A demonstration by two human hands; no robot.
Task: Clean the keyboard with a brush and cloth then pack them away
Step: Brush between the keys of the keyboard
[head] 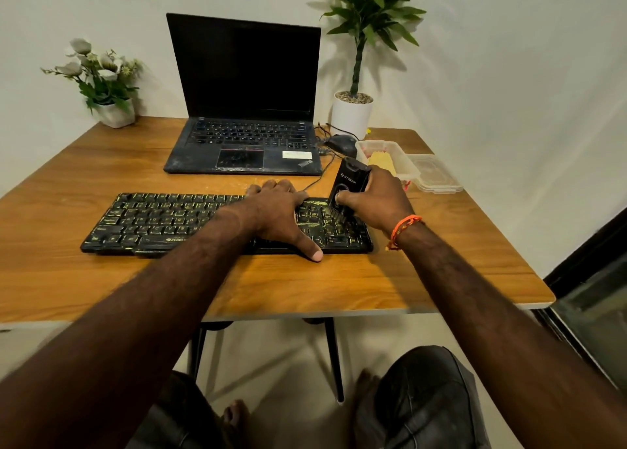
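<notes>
I am at the brushing stage: my right hand point(380, 196) grips the black brush point(349, 186) with bristles on the keyboard's point(163, 219) right end, my left hand point(281, 211) lies flat steadying it, while wiping and packing into the open plastic box point(403, 163) behind the keyboard remain.

My left hand point(276, 211) lies flat, fingers spread, thumb stretched near. My right hand point(376, 197) curls tight around the brush point(351, 184), wrist bent.

I see the black keyboard point(190, 221) lying flat near the desk's front edge, its keys streaked with yellow-green. The black brush point(349, 186) stands tilted, bristles down on its right end. A yellow cloth point(381, 162) sits in a clear box.
</notes>
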